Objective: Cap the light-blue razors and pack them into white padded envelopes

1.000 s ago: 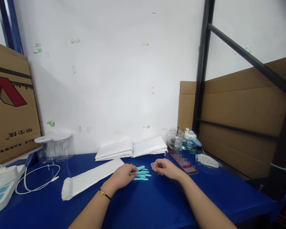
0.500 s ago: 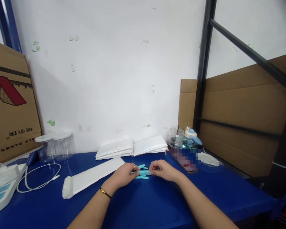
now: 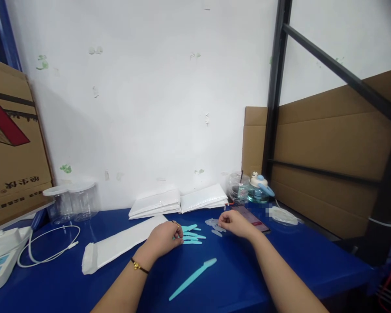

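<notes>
My left hand (image 3: pixel 164 238) rests on the blue table (image 3: pixel 234 278), its fingers pressing the near ends of several turquoise plastic razor-like sticks (image 3: pixel 191 235) fanned out beside it. My right hand (image 3: pixel 235 223) is a little to the right, fingers curled over a small pile of clear plastic caps (image 3: pixel 214 224). Whether it pinches one I cannot tell. One more turquoise stick (image 3: pixel 193 278) lies alone on the table, nearer to me, between my forearms.
A long white padded envelope (image 3: pixel 122 244) lies left of my left hand, with stacks of white envelopes (image 3: pixel 179 202) against the wall. Clear jars (image 3: pixel 71 202), a white cable (image 3: pixel 48 245) and a power strip (image 3: pixel 0 256) sit at left. A phone (image 3: pixel 256 219) and bottles (image 3: pixel 250 189) stand at right.
A single turquoise stick now lies on the table near me, apart from the fan. My right hand has drawn back right to the clear caps. My left hand stayed on the sticks.
</notes>
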Demonstrator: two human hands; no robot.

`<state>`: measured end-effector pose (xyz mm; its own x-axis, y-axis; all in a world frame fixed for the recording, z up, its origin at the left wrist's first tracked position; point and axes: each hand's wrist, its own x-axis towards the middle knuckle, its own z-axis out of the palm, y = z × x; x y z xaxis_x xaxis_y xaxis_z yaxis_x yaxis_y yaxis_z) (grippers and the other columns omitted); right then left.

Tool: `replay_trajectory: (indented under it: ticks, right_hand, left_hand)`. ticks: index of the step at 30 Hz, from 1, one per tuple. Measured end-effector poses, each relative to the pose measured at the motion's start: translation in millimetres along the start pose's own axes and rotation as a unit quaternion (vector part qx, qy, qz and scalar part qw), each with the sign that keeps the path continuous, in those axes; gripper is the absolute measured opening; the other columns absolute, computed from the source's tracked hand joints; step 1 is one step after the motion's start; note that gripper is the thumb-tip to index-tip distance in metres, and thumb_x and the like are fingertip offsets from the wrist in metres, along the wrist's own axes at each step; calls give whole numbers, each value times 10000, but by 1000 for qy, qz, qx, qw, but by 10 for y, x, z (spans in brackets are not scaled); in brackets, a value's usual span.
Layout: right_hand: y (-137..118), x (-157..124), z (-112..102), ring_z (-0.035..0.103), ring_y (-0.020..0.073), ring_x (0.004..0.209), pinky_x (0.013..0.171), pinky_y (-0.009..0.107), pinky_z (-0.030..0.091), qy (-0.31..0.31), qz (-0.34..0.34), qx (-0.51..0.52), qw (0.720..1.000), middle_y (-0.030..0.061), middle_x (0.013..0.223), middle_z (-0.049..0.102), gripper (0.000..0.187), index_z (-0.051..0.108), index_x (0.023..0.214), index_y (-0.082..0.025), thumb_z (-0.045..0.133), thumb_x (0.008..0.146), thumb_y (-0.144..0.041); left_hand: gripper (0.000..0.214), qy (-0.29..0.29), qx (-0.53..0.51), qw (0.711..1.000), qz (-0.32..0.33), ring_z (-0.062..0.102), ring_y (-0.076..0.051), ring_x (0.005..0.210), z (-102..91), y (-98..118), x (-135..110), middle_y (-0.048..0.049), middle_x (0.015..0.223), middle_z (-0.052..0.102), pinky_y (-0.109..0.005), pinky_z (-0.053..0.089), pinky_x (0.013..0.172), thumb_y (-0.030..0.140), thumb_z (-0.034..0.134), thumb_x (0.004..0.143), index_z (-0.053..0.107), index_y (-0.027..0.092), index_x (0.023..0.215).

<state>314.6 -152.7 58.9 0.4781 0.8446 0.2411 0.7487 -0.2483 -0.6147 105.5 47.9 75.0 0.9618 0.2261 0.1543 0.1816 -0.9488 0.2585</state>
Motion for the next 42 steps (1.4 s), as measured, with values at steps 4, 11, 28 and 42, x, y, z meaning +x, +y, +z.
replay_trajectory:
  ticks: [4,11,28,42]
  right_hand:
    - [85,2,1,603,154,594,514,202,399,-11,15,-29,999,39,645,688,99,676,677,-147,611,690,-221]
    - [-67,-5,136,597,155,590,518,201,384,-28,-9,-59,998,40,644,685,31,681,627,-154,669,608,-175]
    - [-222,-46,175,615,164,616,525,213,398,-172,-23,70,982,52,699,712,167,742,743,-152,681,682,-295]
    - [-304,-66,150,591,145,588,517,199,378,-175,-18,79,981,45,679,709,157,743,736,-144,676,672,-270]
  left_hand:
    - [104,-7,32,999,-14,572,-149,714,27,-51,23,15,790,651,-223,326,571,216,592,671,649,238,754]
    - [75,-22,34,999,-13,583,-150,697,40,-10,25,20,762,666,-225,331,561,220,588,684,645,233,731]
    - [91,-61,-17,998,-24,572,-142,629,89,57,16,7,716,672,-219,322,508,273,587,689,644,214,729]
    - [106,-67,-21,997,-27,580,-141,624,64,91,13,0,710,677,-216,325,500,265,578,675,654,205,719]
